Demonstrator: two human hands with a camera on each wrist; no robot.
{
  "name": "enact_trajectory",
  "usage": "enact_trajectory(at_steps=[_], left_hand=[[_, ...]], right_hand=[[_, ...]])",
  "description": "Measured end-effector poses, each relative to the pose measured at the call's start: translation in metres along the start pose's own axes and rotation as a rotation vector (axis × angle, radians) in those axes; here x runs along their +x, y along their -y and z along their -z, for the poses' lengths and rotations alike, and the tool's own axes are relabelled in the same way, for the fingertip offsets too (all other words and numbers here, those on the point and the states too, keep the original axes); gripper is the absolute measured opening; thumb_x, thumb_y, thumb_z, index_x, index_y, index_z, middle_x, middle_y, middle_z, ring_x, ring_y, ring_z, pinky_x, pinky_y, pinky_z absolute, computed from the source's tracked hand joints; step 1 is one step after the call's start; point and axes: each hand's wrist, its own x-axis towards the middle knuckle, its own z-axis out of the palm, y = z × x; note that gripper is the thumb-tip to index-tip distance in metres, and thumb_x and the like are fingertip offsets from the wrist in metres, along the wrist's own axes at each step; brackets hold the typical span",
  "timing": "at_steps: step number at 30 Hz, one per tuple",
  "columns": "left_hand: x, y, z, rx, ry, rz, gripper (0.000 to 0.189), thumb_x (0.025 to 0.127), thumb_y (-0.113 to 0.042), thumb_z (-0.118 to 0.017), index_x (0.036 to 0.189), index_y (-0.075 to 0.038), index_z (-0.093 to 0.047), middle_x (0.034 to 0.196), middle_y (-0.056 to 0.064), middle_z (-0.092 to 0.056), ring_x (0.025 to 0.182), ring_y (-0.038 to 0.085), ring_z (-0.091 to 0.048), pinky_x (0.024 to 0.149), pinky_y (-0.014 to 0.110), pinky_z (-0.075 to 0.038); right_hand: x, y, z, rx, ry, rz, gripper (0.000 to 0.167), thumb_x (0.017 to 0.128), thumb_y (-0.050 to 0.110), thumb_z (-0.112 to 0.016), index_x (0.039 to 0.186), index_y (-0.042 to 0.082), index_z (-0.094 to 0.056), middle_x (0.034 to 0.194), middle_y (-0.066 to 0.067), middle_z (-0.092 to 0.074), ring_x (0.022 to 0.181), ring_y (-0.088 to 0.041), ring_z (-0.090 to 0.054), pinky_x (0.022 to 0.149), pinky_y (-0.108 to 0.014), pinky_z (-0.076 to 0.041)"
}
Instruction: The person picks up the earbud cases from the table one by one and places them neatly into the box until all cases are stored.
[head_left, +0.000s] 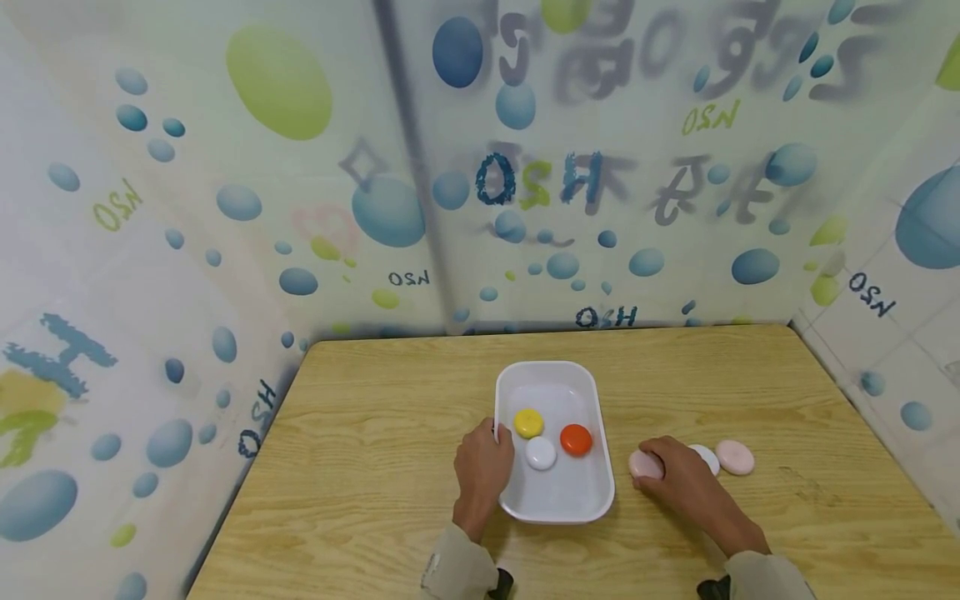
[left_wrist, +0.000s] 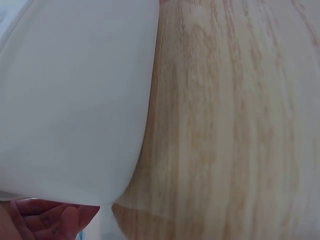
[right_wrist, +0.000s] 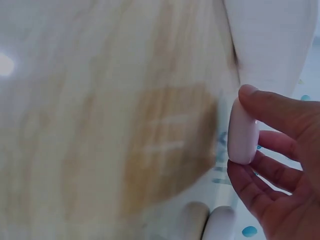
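In the head view a white plastic tray [head_left: 555,504] stands on the wooden table, holding a yellow disc [head_left: 528,423], a white disc [head_left: 541,453] and an orange-red disc [head_left: 576,440]. My left hand [head_left: 483,467] grips the tray's left rim, thumb at the edge; its fingers [left_wrist: 55,220] show at the tray side in the left wrist view. To the right of the tray, my right hand [head_left: 682,482] pinches a smooth pale pink disc [right_wrist: 243,132] between thumb and fingers. Just beyond that hand lie another white disc [head_left: 706,458], partly hidden by it, and a second pale pink disc [head_left: 735,457].
The wooden table [head_left: 375,417] reaches back to a patterned curtain [head_left: 637,167] printed with blue and green ovals. Similar printed walls rise at the left and right sides of the table.
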Motion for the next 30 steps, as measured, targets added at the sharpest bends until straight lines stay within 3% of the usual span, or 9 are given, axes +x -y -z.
enact_trajectory(at_steps=[10,18,30], left_hand=[[0.0,0.0,0.001,-0.005,0.023,0.021,0.021,0.094,-0.024,-0.057,0.09,-0.006,-0.068,0.072,0.007,-0.066,0.059,0.022,-0.059,0.051,0.037,-0.045],[0.001,-0.001,0.002,-0.013,0.039,0.021,0.022,0.095,-0.023,-0.057,0.093,-0.004,-0.068,0.071,0.006,-0.065,0.058,0.019,-0.057,0.051,0.035,-0.044],[0.002,-0.001,0.002,-0.025,0.035,0.021,0.022,0.095,-0.023,-0.057,0.092,-0.005,-0.069,0.07,0.006,-0.064,0.057,0.02,-0.056,0.05,0.035,-0.042]], right_hand=[[0.013,0.012,0.011,0.004,-0.058,-0.044,0.047,0.082,0.016,-0.079,0.12,-0.007,-0.063,0.116,-0.024,-0.064,0.099,-0.035,-0.065,0.079,-0.048,-0.053],[0.022,0.029,0.018,0.036,-0.089,0.014,0.049,0.085,0.017,-0.077,0.127,-0.001,-0.06,0.125,-0.02,-0.06,0.103,-0.031,-0.063,0.084,-0.046,-0.054],[0.031,0.058,0.012,0.096,-0.071,0.113,0.047,0.082,0.013,-0.08,0.124,0.002,-0.063,0.122,-0.013,-0.062,0.102,-0.024,-0.062,0.085,-0.043,-0.054]])
